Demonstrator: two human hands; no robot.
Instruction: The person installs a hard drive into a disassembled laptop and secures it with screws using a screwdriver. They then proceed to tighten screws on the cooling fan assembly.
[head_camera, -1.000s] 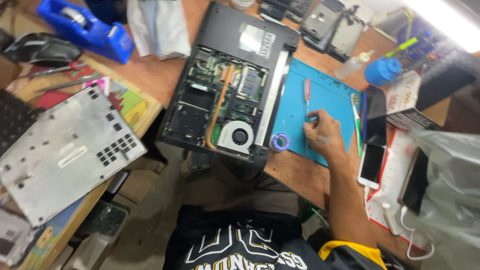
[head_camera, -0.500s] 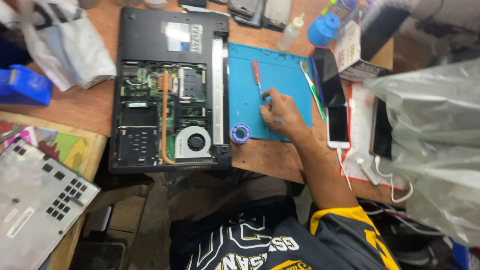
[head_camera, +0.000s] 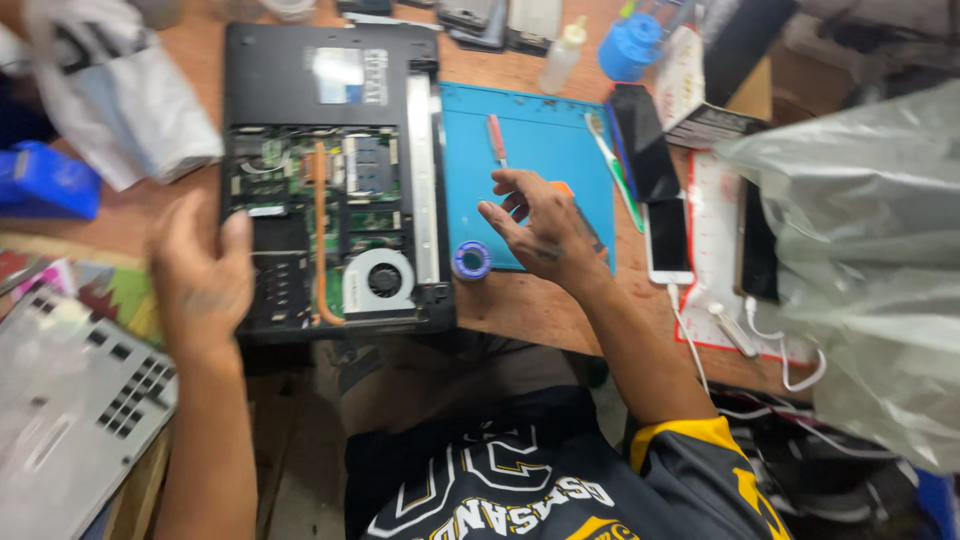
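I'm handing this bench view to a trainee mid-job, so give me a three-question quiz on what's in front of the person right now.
1. True or false: the left hand rests at the left edge of the opened laptop.
2. What lies on the blue mat just above the right hand? A) red-handled screwdriver B) scissors C) spoon
3. Which round part sits in the laptop's lower right corner?

Key: 1 true. 2 A, the red-handled screwdriver. 3 the cooling fan.
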